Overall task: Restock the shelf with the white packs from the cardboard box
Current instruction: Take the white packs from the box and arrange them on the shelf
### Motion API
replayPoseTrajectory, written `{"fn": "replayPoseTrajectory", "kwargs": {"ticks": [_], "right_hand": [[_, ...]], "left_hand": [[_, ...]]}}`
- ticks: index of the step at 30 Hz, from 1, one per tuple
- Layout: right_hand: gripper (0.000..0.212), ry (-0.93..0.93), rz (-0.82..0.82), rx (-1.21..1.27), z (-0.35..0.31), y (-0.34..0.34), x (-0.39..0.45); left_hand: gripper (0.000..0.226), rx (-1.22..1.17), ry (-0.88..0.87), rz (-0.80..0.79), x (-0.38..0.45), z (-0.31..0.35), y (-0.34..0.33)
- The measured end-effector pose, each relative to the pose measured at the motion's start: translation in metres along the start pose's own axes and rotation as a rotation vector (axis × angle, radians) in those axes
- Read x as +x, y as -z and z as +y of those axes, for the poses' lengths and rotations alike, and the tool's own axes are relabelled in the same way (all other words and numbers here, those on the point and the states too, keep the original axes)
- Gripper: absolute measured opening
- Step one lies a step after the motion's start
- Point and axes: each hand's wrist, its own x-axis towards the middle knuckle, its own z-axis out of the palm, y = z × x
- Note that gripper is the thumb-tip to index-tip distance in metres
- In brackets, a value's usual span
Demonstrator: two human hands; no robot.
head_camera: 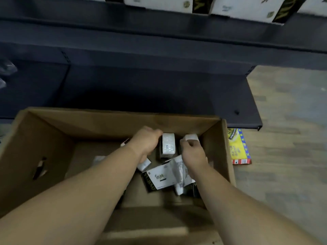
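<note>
Both my arms reach down into an open cardboard box [53, 138] on the floor. My left hand [146, 141] grips a white pack [168, 145] that stands on end near the box's far wall. My right hand [192, 152] curls round another white pack [191, 137] just to the right of it. More white packs with black sides lie loose on the box bottom, one with printed lettering [159, 177] below my hands. White packs with black and gold bands [159, 3] stand on the dark shelf [159, 41] above.
The lowest dark shelf board [159, 89] lies right behind the box and holds nothing where it shows. A yellow and blue leaflet [238, 147] lies on the wooden floor [286, 138] to the right of the box. Dark plastic-wrapped items [7, 68] sit at the far left.
</note>
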Motion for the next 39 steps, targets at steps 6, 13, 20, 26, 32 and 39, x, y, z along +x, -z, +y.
{"fn": "replayPoseTrajectory", "kwargs": {"ticks": [6, 13, 20, 26, 32, 39], "right_hand": [[0.028, -0.167, -0.169, -0.053, 0.02, -0.02, 0.057], [0.016, -0.25, -0.238, -0.102, 0.038, -0.041, 0.099], [0.035, -0.271, -0.304, -0.079, 0.05, -0.06, 0.108], [0.034, -0.236, -0.445, -0.142, 0.053, -0.067, 0.1], [0.025, -0.229, -0.459, -0.142, 0.054, -0.067, 0.094], [0.052, -0.201, -0.271, -0.137, 0.043, -0.065, 0.086]], "left_hand": [[0.016, 0.0, 0.089, -0.007, 0.058, -0.029, -0.037], [0.031, 0.003, 0.179, 0.001, 0.103, -0.055, -0.062], [0.044, -0.008, 0.234, 0.058, 0.124, -0.068, -0.072], [0.08, 0.066, 0.348, 0.195, 0.13, -0.087, -0.06], [0.066, -0.037, 0.345, 0.303, 0.126, -0.104, -0.042], [0.048, -0.164, 0.274, 0.262, 0.111, -0.095, -0.011]]}}
